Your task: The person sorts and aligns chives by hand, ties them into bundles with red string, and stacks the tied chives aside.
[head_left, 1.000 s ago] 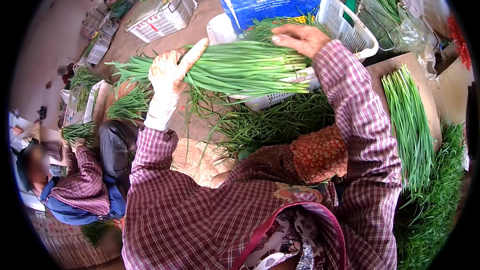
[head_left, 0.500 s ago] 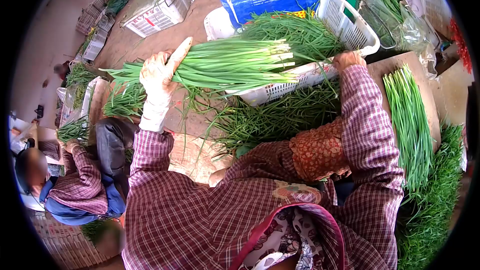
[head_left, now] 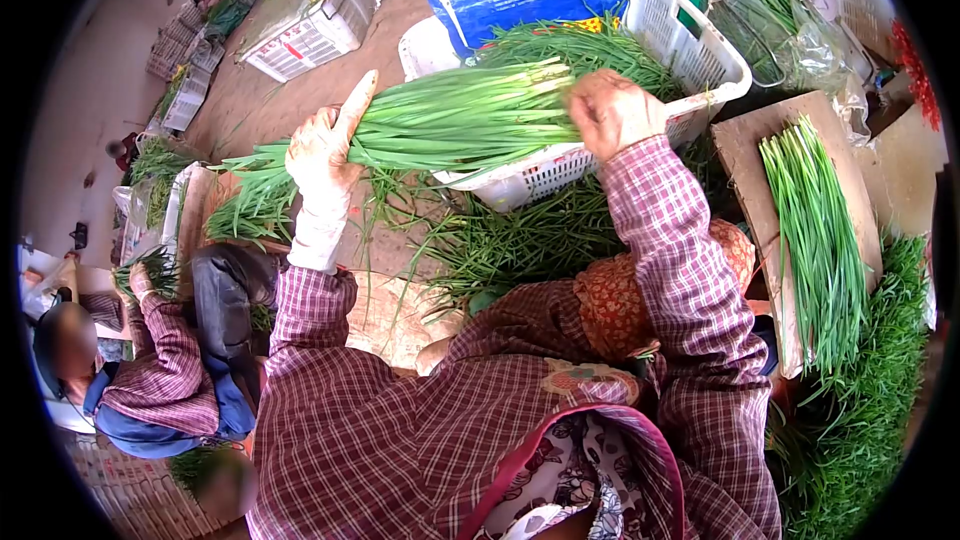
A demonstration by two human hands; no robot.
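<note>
My left hand (head_left: 322, 148), in a pale glove, is closed around the leafy part of a bunch of garlic chives (head_left: 460, 120). The bunch lies nearly level in the air, pale stem ends to the right, over the near side of a white plastic crate (head_left: 690, 30) with more chives (head_left: 640, 65) inside. At those stem ends is my right hand (head_left: 615, 115), its fingers curled and slightly blurred; whatever is between them cannot be made out. Another neat bunch of chives (head_left: 815, 240) rests on a brown board (head_left: 740, 135) to the right.
A blue plastic sheet (head_left: 540, 0) hangs over the crate's far side. Loose leaves (head_left: 530, 240) are heaped below the crate, and a large green pile (head_left: 870, 420) lies at lower right. A co-worker (head_left: 165, 380) sits at left holding greens. Another white crate (head_left: 310, 40) stands farther back.
My right hand has moved left from the crate's rim to the stem ends of the bunch. My left hand still grips the bunch, almost in the same place.
</note>
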